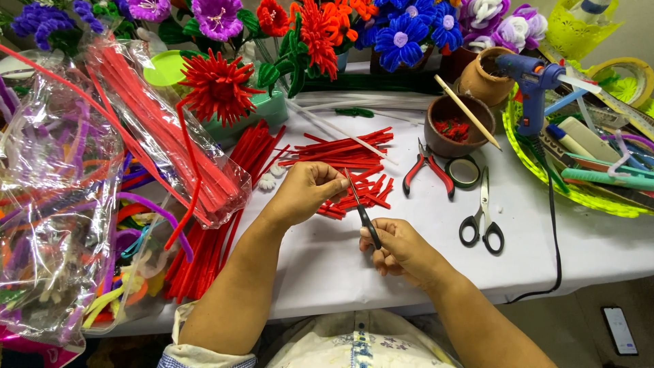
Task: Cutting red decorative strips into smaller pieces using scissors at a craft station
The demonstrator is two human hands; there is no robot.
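Scissors (364, 215) sit gripped in the right hand (402, 251) at frame centre. Left hand (308, 191) pinches a red stem (347, 178) above cut pieces (354, 163) on the desk (327, 266).

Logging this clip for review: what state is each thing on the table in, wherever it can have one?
Left hand: closed, pinching a red pipe-cleaner piece.
Right hand: closed on the small scissors, blades up.
Cut red pieces: loose pile on the table.
Red-handled pliers: lying, handles spread.
Large scissors: lying closed.
Glue gun: standing upright, corded.
Clear bag of red pipe cleaners: open.
Brown pot: upright, stick leaning in it.
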